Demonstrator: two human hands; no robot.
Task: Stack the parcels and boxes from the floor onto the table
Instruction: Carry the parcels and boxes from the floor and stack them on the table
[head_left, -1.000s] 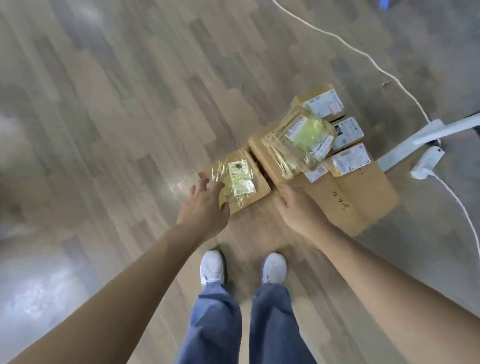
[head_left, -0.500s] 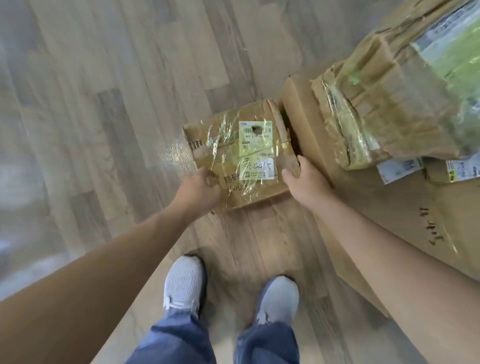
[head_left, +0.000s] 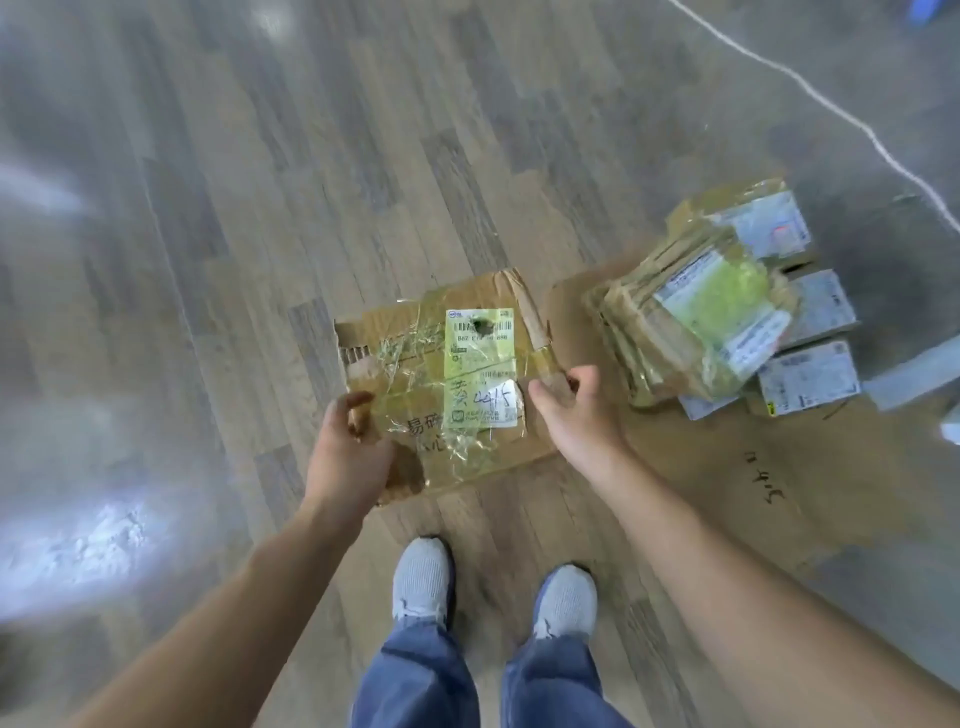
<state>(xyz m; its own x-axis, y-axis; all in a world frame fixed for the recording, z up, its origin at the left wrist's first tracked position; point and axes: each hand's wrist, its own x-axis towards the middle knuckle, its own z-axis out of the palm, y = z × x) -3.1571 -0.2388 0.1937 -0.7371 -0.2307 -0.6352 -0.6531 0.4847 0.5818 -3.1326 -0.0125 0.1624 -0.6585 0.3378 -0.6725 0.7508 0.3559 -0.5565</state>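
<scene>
**Small taped box gripped at both sides**

The left hand (head_left: 348, 452) and right hand (head_left: 576, 410) close their fingers on opposite edges of the small box (head_left: 447, 384), above the floor (head_left: 260, 208) beside the large box (head_left: 701, 467). It looks light, crushed and tape-slick; supporting it underneath seems safest.

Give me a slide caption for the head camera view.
Both hands, left and right, grip a taped cardboard parcel beside a larger box.
</scene>
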